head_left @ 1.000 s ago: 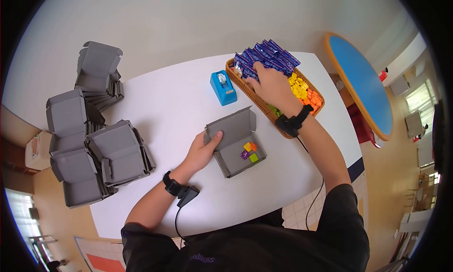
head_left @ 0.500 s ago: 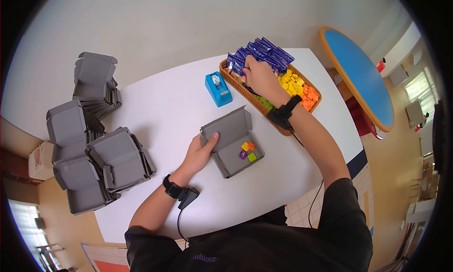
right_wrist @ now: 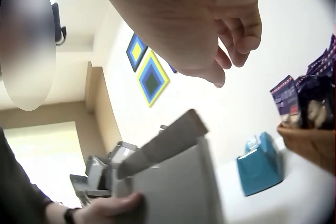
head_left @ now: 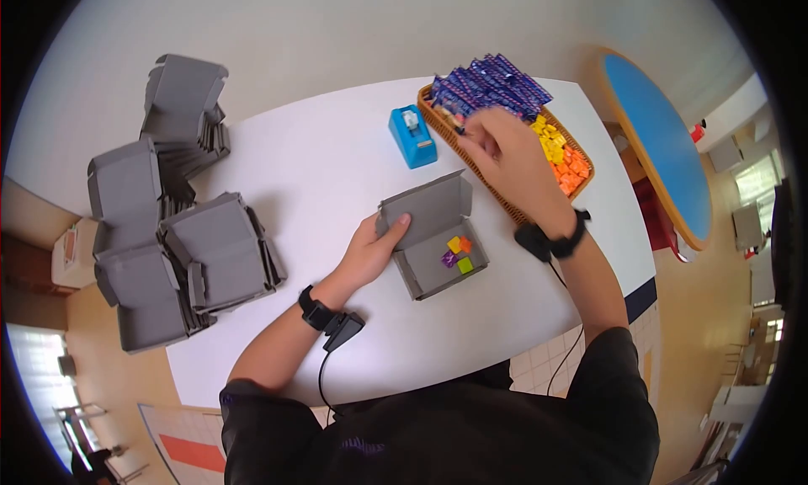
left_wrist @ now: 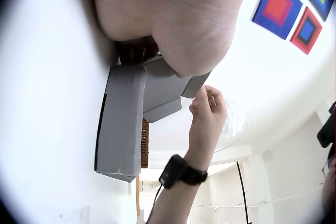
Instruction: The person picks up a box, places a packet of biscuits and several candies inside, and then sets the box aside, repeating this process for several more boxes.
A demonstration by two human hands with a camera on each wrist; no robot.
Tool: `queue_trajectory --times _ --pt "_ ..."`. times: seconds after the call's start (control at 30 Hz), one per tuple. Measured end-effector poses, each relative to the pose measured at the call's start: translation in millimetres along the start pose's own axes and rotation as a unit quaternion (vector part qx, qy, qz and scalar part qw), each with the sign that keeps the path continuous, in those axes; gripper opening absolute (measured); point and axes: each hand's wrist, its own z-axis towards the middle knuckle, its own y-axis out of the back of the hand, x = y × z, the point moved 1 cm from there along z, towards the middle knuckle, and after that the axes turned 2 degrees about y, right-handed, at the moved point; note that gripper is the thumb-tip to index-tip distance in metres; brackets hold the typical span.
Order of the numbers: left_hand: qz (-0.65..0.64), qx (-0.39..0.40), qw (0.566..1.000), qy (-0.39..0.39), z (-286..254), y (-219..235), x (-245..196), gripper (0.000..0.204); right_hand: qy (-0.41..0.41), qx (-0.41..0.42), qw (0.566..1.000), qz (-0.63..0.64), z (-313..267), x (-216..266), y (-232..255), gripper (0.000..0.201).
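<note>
In the head view my left hand [head_left: 369,251] grips the left side of an open grey box [head_left: 429,270], thumb on the raised lid's inner face. A yellow, an orange, a purple and a green piece [head_left: 465,266] lie together in that box. Above the long edge of a wicker basket [head_left: 438,130] my right hand [head_left: 513,161] hangs with its fingers bent inward. In the right wrist view the right hand's [right_wrist: 210,30] fingers are curled near the thumb; whether anything small is between them is hidden. The basket holds purple packets [head_left: 488,85], yellow pieces [head_left: 551,141] and orange pieces [head_left: 572,170].
A blue tape dispenser [head_left: 413,136] stands left of the basket. At the table's left are several stacks of open grey boxes [head_left: 215,249]. Past the right end of the white table [head_left: 337,140] is a blue tabletop with an orange edge [head_left: 656,140].
My right hand has come away from the packets, toward me and the box. The left hand keeps its grip on the box, and the pieces inside look the same.
</note>
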Motion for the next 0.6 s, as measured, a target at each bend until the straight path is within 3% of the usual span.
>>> queue_trajectory --times 0.1,0.2,0.33,0.6 --pt "-0.004 0.003 1.0 0.0 0.2 -1.8 0.2 0.046 -0.092 0.242 0.965 0.052 -45.1 35.5 14.0 0.016" --pt "-0.013 0.016 1.0 -0.007 2.4 -0.1 3.8 0.047 0.044 0.302 0.952 0.01 -77.1 34.5 1.4 0.016" --pt "-0.006 0.004 1.0 0.011 1.5 1.1 2.1 0.047 0.1 0.273 0.956 0.029 -95.1 16.1 -24.5 0.022" --pt "0.011 -0.014 1.0 0.025 -1.4 -0.5 -3.2 0.045 0.087 0.279 0.953 0.081 -98.3 7.0 -28.3 0.019"
